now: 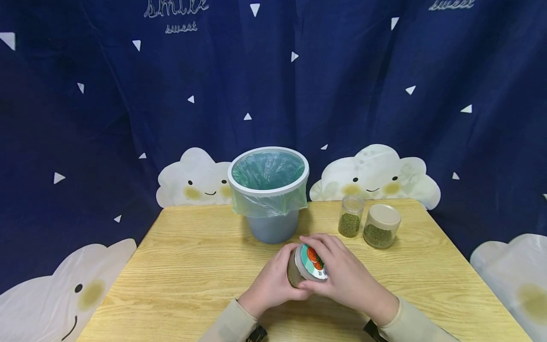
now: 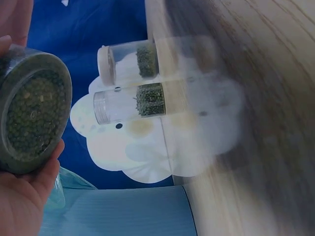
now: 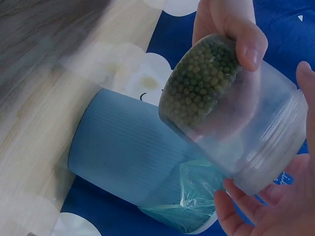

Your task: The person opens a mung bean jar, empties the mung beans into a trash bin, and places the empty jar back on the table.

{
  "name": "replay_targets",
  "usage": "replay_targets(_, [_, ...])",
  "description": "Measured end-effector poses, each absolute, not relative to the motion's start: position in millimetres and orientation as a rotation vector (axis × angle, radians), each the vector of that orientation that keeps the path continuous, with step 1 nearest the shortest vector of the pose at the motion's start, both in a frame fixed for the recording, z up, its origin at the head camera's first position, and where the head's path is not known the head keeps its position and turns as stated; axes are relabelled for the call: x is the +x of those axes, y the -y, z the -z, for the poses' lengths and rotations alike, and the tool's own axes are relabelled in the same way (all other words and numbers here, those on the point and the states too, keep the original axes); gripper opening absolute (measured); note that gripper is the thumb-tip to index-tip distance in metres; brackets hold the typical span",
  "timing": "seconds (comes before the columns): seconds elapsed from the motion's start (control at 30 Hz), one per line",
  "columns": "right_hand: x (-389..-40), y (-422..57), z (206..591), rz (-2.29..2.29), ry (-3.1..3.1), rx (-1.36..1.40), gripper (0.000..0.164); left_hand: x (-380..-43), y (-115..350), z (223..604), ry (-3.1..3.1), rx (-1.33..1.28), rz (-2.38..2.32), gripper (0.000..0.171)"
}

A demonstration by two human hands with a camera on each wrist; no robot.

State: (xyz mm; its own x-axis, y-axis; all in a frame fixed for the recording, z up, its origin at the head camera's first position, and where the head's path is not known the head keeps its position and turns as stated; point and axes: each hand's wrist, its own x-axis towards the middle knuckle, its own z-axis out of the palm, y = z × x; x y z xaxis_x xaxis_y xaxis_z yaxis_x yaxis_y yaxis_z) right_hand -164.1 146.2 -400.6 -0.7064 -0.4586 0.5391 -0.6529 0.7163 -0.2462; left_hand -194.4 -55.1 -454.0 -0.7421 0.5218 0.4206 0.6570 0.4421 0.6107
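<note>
Tilted above the table, a clear plastic jar (image 1: 294,274) is held between both hands. Small round green beans fill its bottom part, as the right wrist view shows (image 3: 199,83). Its lid (image 1: 313,261) carries a teal label with red fruit pictures. My left hand (image 1: 270,281) grips the jar's body near the base. My right hand (image 1: 348,276) curls its thumb and fingers about the lid end. In the left wrist view the jar's round base (image 2: 34,115) faces the camera.
A blue-grey bin (image 1: 273,229) with a green plastic liner (image 1: 270,205) stands at the back middle of the wooden table (image 1: 192,266). Right of it are a slim clear jar (image 1: 350,224) and a wider cream-lidded jar (image 1: 379,235), both partly filled with green bits. A dark blue curtain (image 1: 269,71) hangs behind.
</note>
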Motion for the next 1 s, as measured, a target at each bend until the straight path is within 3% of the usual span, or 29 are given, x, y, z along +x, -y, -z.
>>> replay_targets(0.53, [-157.9,-147.8,400.4,-0.530,2.538,0.712,0.083,-185.6,56.4,447.1,2.540,-1.019,1.049,0.093])
replay_targets(1.0, [-158.0,-147.5,402.3,-0.604,2.509,0.793,0.072,-184.4,57.5,445.9,2.482,-1.066,0.979,0.092])
